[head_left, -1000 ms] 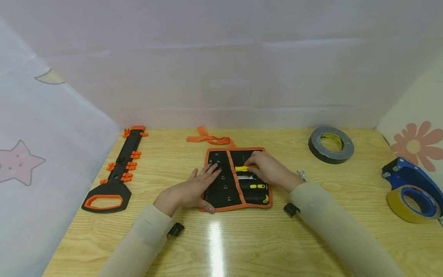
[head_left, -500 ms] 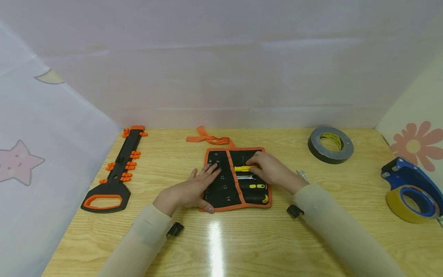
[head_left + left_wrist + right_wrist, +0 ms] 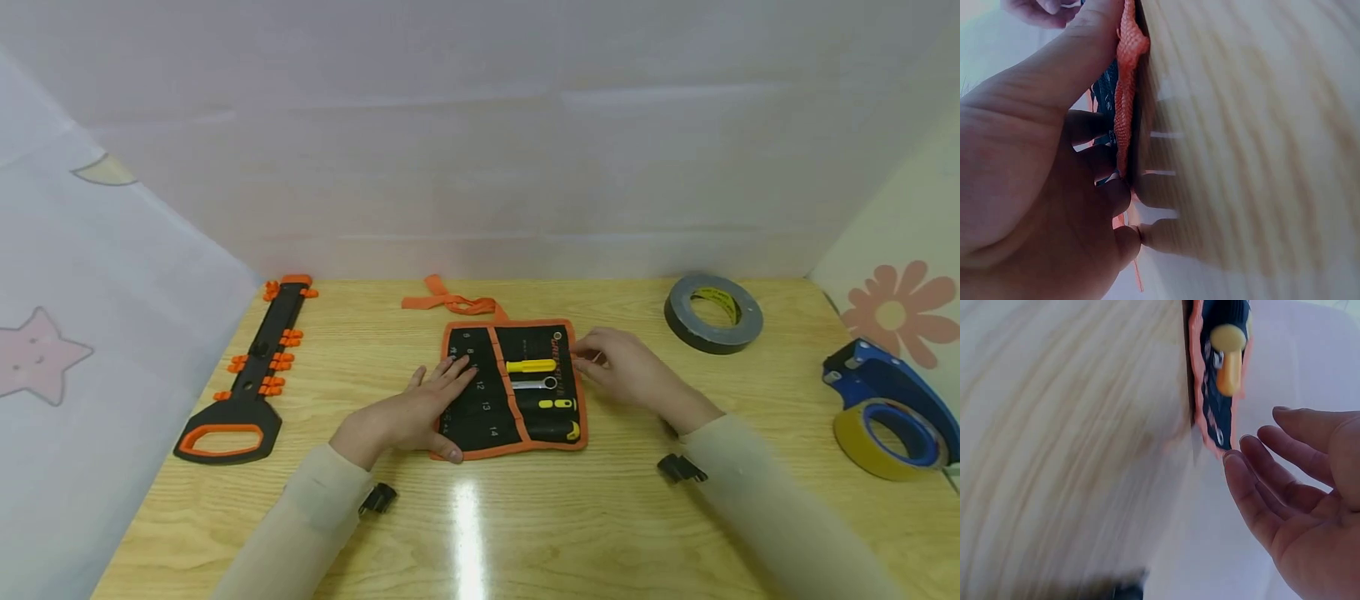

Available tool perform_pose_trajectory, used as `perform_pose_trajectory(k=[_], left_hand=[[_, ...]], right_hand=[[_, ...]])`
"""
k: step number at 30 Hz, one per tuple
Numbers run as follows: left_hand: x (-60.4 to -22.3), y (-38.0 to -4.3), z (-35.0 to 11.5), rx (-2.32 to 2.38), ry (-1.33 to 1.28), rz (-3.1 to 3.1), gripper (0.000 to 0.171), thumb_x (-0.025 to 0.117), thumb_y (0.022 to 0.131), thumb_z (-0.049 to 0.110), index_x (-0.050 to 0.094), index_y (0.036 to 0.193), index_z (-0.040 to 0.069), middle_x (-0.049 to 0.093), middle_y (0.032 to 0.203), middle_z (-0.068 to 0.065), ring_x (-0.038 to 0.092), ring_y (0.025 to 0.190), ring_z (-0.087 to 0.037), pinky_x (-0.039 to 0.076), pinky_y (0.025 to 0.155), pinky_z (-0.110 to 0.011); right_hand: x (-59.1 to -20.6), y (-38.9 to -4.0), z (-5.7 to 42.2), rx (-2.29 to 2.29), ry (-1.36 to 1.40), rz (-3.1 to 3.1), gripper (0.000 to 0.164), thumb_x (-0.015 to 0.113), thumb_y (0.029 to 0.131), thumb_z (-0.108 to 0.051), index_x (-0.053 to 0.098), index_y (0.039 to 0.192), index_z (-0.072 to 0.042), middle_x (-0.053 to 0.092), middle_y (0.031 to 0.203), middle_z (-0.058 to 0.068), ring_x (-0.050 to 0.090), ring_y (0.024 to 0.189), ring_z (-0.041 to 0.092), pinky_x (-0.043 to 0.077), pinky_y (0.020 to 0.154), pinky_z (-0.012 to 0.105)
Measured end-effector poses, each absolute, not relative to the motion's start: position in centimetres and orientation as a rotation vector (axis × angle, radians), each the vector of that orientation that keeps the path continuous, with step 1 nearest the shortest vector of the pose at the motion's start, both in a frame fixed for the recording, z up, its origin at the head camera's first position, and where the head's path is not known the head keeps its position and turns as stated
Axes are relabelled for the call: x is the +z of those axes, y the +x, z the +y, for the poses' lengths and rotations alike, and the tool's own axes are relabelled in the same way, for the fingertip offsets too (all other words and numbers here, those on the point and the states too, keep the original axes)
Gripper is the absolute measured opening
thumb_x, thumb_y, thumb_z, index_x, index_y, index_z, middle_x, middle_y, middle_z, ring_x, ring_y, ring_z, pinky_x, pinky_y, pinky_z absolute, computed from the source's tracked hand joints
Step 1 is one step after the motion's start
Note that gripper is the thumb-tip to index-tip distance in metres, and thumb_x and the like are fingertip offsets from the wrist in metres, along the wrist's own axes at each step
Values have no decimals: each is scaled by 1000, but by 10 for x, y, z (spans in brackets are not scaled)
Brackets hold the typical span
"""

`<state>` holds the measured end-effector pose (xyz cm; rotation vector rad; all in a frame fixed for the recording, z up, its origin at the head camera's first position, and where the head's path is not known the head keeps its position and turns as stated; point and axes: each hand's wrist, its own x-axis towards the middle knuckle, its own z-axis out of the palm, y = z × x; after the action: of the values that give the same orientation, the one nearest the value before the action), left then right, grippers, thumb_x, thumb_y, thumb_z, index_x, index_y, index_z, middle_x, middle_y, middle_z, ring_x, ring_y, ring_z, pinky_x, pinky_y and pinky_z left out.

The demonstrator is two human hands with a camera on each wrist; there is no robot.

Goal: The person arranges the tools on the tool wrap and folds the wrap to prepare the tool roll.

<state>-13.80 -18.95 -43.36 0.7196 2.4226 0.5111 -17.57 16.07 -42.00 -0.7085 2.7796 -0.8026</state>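
Observation:
A black tool roll with orange edging point(image 3: 468, 422) lies unrolled on the wooden table in the head view, numbers printed down its left half. Its right-hand pockets hold a yellow-handled screwdriver point(image 3: 531, 366), a silver wrench point(image 3: 531, 385) and black-and-yellow handles point(image 3: 557, 404) below them. My left hand point(image 3: 408, 414) rests on the roll's left side with fingers spread, thumb over the lower orange edge. Beside the roll's right edge is my right hand point(image 3: 630, 372), fingers loosely bent. The right wrist view shows that hand's fingers point(image 3: 1250, 506) apart from the roll, holding nothing.
An orange strap point(image 3: 457, 302) trails behind the roll. On the left lies a black holder with orange clips point(image 3: 262, 358). A grey tape roll point(image 3: 712, 314) stands back right, and a blue tape dispenser with yellow tape point(image 3: 873, 442) is at the far right.
My right hand has let go of the yellow-handled screwdriver and moved right to the roll's edge, uncovering the pockets. The screwdriver stays in its pocket; my left hand stays put.

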Motion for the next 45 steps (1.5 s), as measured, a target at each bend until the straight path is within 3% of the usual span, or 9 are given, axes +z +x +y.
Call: perform_pose_trajectory(k=[6, 20, 26, 45], left_hand=[[-434, -139, -190, 524, 731, 2427, 128, 92, 84, 42, 9, 175, 9, -6, 184, -12, -8, 170, -38, -2, 135, -68], [-436, -140, -191, 524, 746, 2412, 128, 92, 83, 43, 8, 176, 11, -7, 184, -10, -9, 170, -36, -4, 135, -67], [-438, -140, -194, 583, 779, 2400, 128, 89, 83, 49, 9, 176, 10, -6, 184, -12, -10, 170, -38, -6, 134, -68], [-435, -139, -191, 515, 738, 2420, 128, 91, 83, 43, 8, 176, 10, -7, 184, -10, -9, 170, -37, -3, 135, -67]], right_hand=[[-416, -165, 188, -812, -667, 2832, 25, 71, 106, -16, 78, 123, 1, 77, 106, 8, 73, 96, 23, 62, 87, 48], [-425, -133, 243, -789, -467, 2859, 21, 76, 102, -18, 79, 114, -1, 73, 96, 3, 63, 83, 12, 54, 72, 32], [-431, -124, 254, -757, -407, 2873, 21, 81, 98, -20, 79, 107, -1, 73, 90, 1, 60, 79, 10, 51, 68, 29], [-437, -117, 260, -742, -292, 2773, 21, 82, 97, -26, 74, 93, -6, 66, 82, -2, 53, 74, 13, 43, 65, 27]])
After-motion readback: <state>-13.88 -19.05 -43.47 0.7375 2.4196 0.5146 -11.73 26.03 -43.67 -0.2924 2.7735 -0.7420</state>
